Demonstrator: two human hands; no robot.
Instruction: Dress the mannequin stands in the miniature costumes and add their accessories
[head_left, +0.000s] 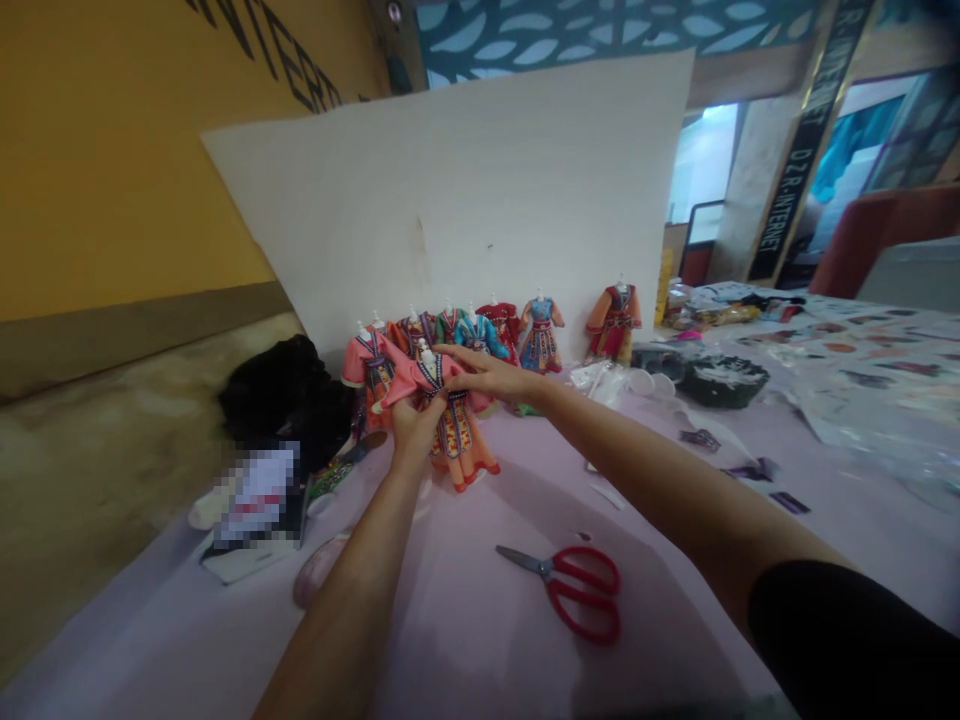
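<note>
A miniature pink and orange embroidered dress [454,442] hangs on a small white dress form, held up in front of me. My left hand [414,432] grips its middle at the waist and covers part of the bodice. My right hand [481,372] reaches in from the right, with its fingers pressed on the pink collar and shoulder. Behind my hands stands a row of several similar miniature costumes [450,335] on white forms, partly hidden by the pink dress. Red scissors [577,592] lie open-handled on the lilac table cover [420,630], below my right forearm.
A white board [450,200] stands behind the costumes, against a yellow wall. A black fabric heap [285,400] and a pixelated packet [259,495] lie on the left. A dark bowl [724,381], plastic wrap [596,382] and a patterned sheet [847,340] lie on the right.
</note>
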